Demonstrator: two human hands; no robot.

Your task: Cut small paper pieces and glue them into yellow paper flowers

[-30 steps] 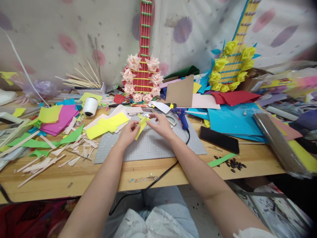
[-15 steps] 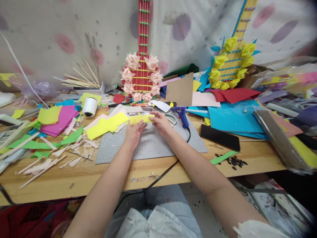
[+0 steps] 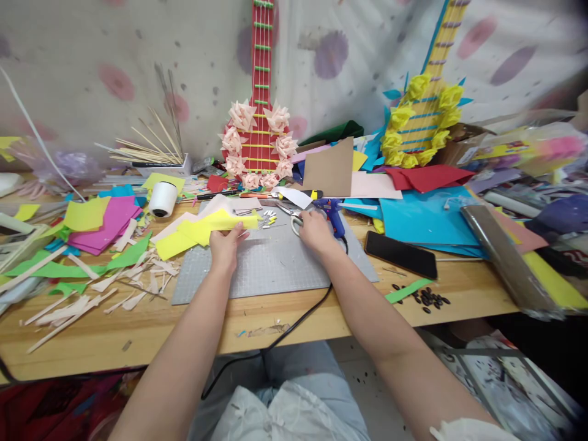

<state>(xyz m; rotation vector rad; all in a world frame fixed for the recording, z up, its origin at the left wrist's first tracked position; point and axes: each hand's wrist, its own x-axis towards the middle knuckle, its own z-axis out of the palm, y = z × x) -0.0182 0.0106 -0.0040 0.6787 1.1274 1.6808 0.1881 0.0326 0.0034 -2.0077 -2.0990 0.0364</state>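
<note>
My left hand (image 3: 225,248) pinches a folded yellow paper strip (image 3: 243,222) above the grey cutting mat (image 3: 271,269). More yellow paper (image 3: 177,245) lies just left of it. On the mat's right side, my right hand (image 3: 315,229) has its fingers curled at the handles of a pair of scissors (image 3: 294,224), partly hiding them. The blades point away to the left. Small white and yellow cut bits (image 3: 270,217) lie between the hands. Directly behind my right hand is a blue glue gun (image 3: 333,214), its black cord running down under my forearm.
A black phone (image 3: 400,254) and dark beads (image 3: 429,299) lie at right, near blue sheets (image 3: 427,223). Paper scraps (image 3: 92,300) cover the left side, with a white cup-like object (image 3: 163,199) behind. A red paper guitar (image 3: 261,141) and a yellow one (image 3: 420,122) stand at the back.
My right hand has let go of the yellow strip and moved right to the scissors. My left hand has shifted left, still holding the strip.
</note>
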